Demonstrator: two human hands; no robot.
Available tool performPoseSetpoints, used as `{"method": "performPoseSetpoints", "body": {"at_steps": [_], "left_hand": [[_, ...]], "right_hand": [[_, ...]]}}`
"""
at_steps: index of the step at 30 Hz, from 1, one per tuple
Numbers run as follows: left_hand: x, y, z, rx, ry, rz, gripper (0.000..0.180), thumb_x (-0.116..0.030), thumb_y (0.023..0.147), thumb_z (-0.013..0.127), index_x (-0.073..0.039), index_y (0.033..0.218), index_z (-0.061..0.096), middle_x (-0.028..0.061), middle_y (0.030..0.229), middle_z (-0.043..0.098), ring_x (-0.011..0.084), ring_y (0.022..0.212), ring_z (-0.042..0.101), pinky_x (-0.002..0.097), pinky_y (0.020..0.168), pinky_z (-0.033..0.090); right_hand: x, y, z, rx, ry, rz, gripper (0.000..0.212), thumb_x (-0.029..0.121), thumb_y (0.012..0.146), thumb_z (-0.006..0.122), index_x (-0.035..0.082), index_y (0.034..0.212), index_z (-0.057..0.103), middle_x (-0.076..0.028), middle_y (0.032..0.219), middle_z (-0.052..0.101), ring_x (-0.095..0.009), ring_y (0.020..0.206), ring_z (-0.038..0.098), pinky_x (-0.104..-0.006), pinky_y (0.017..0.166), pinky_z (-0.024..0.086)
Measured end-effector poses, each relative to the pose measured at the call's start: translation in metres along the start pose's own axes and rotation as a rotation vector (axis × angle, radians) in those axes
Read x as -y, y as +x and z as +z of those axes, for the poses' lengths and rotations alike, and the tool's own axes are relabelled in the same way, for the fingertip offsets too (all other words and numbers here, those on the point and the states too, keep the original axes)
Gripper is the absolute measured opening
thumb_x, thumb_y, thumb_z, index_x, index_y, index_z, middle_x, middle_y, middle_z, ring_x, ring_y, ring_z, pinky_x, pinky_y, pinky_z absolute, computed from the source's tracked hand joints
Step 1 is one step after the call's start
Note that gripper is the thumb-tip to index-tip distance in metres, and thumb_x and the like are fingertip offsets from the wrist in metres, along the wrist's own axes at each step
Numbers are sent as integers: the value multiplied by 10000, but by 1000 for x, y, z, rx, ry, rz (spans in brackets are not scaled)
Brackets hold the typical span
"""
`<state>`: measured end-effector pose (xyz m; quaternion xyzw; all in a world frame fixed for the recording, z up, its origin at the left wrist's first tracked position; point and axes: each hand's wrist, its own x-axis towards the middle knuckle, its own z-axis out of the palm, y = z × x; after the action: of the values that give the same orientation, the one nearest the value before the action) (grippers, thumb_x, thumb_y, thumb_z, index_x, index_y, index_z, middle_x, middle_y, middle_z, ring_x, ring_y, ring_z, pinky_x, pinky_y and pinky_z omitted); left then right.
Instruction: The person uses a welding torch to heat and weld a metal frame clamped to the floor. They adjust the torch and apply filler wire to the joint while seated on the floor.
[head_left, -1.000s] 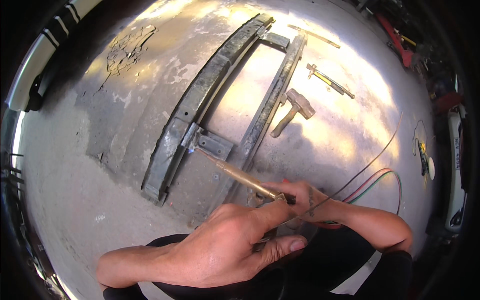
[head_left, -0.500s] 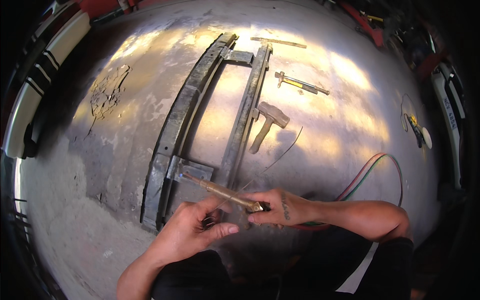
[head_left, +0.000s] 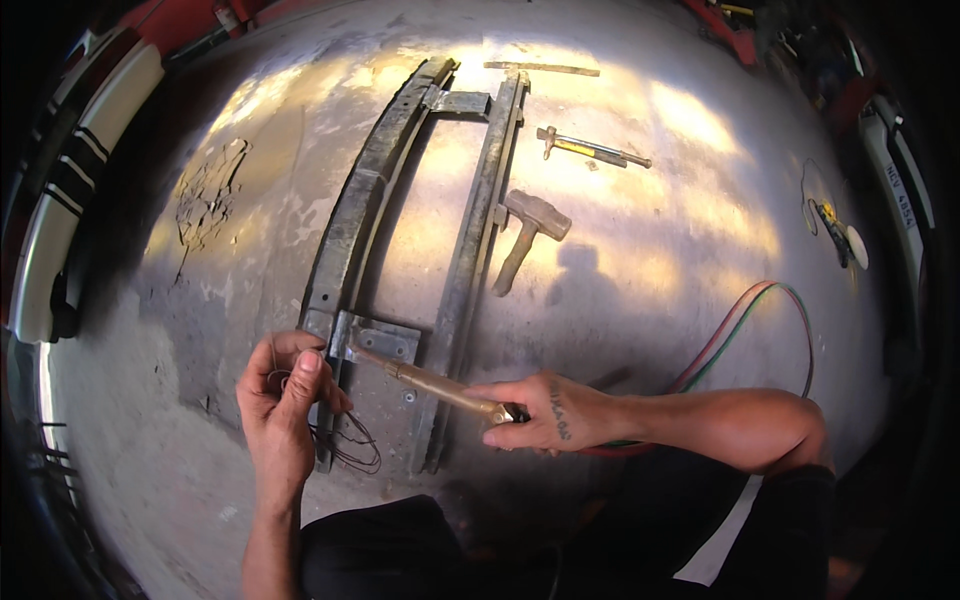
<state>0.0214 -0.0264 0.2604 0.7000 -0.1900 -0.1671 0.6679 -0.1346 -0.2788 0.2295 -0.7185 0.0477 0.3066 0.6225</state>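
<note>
And the left hand has just swung away from the torch handle, over to the near end of the curved beam! Its thumb and fingers pinch a thin wire, loops dangling below the palm; whether the knuckles brush the steel, the view can't tell. A moment ago that wire stuck out to the right, across the torch; now its coil hangs to the left of it.

The right hand holds firm, fingers wrapped around the torch at its valve end. The tip sits right by the seam where the near bracket meets the curved beam. The blue spot seen half a second ago can't be made out now, so whether the flame is lit is anyone's guess. What the switch means, by the look of it: wire hand and torch tip now face the same joint, one from each side.

Outward we go: the straight rail runs alongside on the concrete floor, with the far bracket between rail and beam at the top. A sledgehammer lies just right of the rail, a smaller hammer beyond it, and red and green hoses loop behind the right forearm.
</note>
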Motion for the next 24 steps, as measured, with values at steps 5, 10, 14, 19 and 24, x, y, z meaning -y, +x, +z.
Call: {"method": "performPoseSetpoints", "body": {"at_steps": [5, 10, 14, 19, 24], "left_hand": [[-2, 10, -28, -348, -99, 118, 187, -188, 1032, 609, -14, 1098, 593, 22, 708, 504, 116, 578, 478, 296, 551, 477], [12, 24, -30, -377, -58, 91, 236, -204, 1037, 610, 6, 1145, 594, 36, 728, 525, 115, 588, 486, 304, 558, 479], [15, 19, -34, -316, 62, 60, 301, -233, 1055, 585, 20, 1219, 578, 41, 765, 533, 128, 607, 548, 329, 580, 543], [12, 21, -35, -325, 28, 37, 315, -237, 1070, 558, 28, 1240, 566, 46, 762, 533, 146, 617, 577, 357, 603, 581], [20, 27, -33, -304, 11, 23, 304, -251, 1040, 615, 23, 1169, 592, 56, 754, 559, 153, 598, 579, 339, 588, 568]], "right_hand": [[1, -2, -3, -54, -54, -108, 628, 252, 954, 656, -23, 1487, 469, -126, 763, 666, -197, 653, 662, -353, 618, 516], [4, 1, -17, -99, -78, -30, 631, 252, 947, 663, -36, 1477, 477, -125, 750, 671, -182, 670, 650, -348, 636, 505], [4, 5, -23, -162, 15, 76, 644, 261, 949, 661, -24, 1492, 466, -63, 746, 666, -120, 638, 624, -309, 593, 495], [-1, 7, -32, -263, 71, 36, 633, 245, 962, 668, -27, 1494, 460, -41, 770, 660, -94, 595, 597, -264, 533, 500], [-4, 7, -34, -252, 87, 51, 601, 164, 968, 671, 11, 1509, 457, 1, 756, 582, -87, 585, 586, -261, 524, 491]]}}
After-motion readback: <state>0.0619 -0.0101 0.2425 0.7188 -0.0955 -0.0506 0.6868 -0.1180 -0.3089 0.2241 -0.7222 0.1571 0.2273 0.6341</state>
